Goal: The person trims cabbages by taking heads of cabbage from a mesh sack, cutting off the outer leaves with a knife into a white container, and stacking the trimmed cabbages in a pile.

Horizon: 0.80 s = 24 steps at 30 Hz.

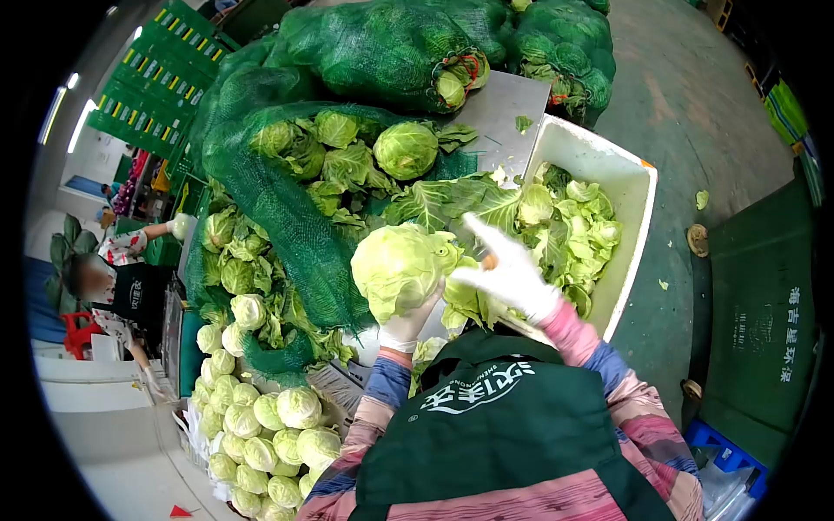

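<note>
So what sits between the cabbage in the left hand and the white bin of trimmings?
In the head view, the right hand, gloved and holding a knife whose blade looks blurred, lies between the cabbage held by the left hand and the white bin, amid loose leaves.

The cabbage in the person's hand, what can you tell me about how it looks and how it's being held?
The cabbage is a pale green, round head with loose, crinkled outer leaves. The gloved left hand holds it from below, raised over the worktable. The gloved right hand is beside it, with what may be an orange-handled knife, though blur hides the detail. Behind it lie a green net sack of cabbages and a white bin of trimmed leaves.
</note>
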Tool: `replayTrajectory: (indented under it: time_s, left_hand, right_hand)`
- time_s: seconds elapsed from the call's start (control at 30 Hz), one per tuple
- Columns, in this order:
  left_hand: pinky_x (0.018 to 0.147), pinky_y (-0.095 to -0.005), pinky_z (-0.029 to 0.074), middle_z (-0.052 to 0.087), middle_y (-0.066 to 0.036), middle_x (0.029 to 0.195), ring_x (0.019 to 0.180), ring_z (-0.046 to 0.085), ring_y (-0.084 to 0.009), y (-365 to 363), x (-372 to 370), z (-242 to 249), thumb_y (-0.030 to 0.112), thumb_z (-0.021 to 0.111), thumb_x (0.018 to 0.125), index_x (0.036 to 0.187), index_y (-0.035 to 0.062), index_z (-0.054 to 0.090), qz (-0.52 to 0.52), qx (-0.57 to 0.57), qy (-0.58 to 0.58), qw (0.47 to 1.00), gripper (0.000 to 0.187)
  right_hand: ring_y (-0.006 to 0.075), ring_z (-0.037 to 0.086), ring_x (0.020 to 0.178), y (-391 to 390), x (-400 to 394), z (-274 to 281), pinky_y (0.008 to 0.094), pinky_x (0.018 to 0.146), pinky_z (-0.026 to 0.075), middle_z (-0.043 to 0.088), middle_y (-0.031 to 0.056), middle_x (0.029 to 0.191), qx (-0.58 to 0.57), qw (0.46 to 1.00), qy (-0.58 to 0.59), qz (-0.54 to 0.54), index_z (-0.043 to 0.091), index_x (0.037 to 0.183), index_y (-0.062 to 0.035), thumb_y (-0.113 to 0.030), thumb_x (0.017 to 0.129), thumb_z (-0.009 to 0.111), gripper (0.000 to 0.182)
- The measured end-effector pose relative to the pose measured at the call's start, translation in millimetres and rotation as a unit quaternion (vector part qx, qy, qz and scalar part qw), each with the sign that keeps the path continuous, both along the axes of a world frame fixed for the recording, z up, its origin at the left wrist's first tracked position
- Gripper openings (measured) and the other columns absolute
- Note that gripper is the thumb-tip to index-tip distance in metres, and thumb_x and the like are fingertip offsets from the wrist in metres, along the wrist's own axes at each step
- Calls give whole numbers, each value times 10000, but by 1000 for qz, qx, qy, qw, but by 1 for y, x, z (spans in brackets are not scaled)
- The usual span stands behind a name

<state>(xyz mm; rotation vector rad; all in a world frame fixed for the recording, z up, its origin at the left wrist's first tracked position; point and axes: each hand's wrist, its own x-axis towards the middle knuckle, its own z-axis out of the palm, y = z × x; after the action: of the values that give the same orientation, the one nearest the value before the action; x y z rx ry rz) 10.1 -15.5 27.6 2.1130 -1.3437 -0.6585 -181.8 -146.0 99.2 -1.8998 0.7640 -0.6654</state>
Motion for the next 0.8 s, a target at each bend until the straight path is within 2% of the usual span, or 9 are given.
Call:
replayTrajectory:
  time_s: [0.2, 0.23, 0.3, 0.43, 0.57, 0.63, 0.73, 0.77, 0.8]
  left_hand:
    - [1093, -416, 340, 435, -91, 1434, 1304, 419, -253, 7, 2, -14, 484, 680, 823, 1427, 157, 384, -102, -54, -163, 980, 749]
    - [1112, -409, 297, 444, -58, 1429, 1319, 398, -237, 7, -1, -15, 435, 693, 813, 1423, 169, 398, -59, -97, 125, 986, 727]
    - [1130, -401, 255, 453, -26, 1425, 1335, 378, -222, 8, -2, -16, 385, 706, 804, 1418, 182, 411, -10, -131, 402, 906, 711]
    - [1147, -397, 225, 428, -20, 1440, 1338, 368, -214, 15, 7, -26, 373, 647, 833, 1445, 172, 351, -129, -127, -58, 982, 709]
    - [1130, -495, 241, 437, -79, 1422, 1314, 396, -287, 16, 13, -34, 468, 595, 854, 1442, 152, 365, -125, -30, 173, 976, 706]
    - [1118, -543, 242, 435, -105, 1417, 1295, 415, -321, 22, 19, -33, 494, 563, 868, 1442, 137, 362, -85, -91, 523, 843, 705]
    - [1100, -614, 243, 432, -145, 1411, 1267, 442, -372, 31, 23, -34, 533, 514, 890, 1442, 116, 358, -18, -174, 891, 418, 710]
    - [1100, -614, 243, 432, -145, 1411, 1267, 442, -372, 35, 24, -31, 533, 514, 890, 1442, 116, 358, -15, -179, 891, 417, 710]
    - [1094, -594, 276, 434, -147, 1413, 1282, 436, -360, 35, 27, -25, 550, 505, 893, 1439, 123, 367, -32, -129, 605, 785, 707]
  right_hand:
    - [249, 640, 1022, 15, 38, -16, 329, 838, 524, 609, 197, 1183, 104, 988, -117, 14, 297, 1479, -71, -401, 802, 747, 877]
    - [137, 623, 595, 9, 30, -17, 260, 492, 483, 661, 106, 840, 421, 904, -68, 16, 432, 1396, -51, -363, 842, 720, 698]
    - [92, 532, 490, 11, 31, -19, 237, 416, 400, 623, 63, 742, 435, 897, -77, 14, 496, 1320, -33, -332, 855, 709, 592]
    - [55, 479, 448, 9, 22, -8, 214, 382, 353, 578, 22, 669, 480, 867, -132, 32, 615, 1029, -5, -204, 869, 690, 266]
    - [40, 420, 480, -19, -19, 30, 182, 378, 319, 480, -15, 708, 530, 799, -275, 71, 520, 971, -48, -133, 872, 649, 183]
    - [38, 406, 458, -42, -42, 10, 188, 371, 319, 474, -18, 682, 504, 799, -320, 67, 510, 923, -63, -149, 875, 636, 160]
    - [114, 562, 535, -62, -40, -49, 219, 513, 473, 629, 62, 811, 133, 988, 30, -70, 596, 1157, 11, -249, 849, 700, 417]
    - [125, 621, 617, -55, -31, -63, 224, 601, 506, 672, 98, 962, -78, 993, 53, -70, 553, 1290, -4, -265, 830, 732, 559]
    - [107, 632, 664, -37, -11, -20, 229, 616, 511, 668, 105, 1053, 190, 981, 20, -4, 538, 1317, -26, -264, 834, 732, 572]
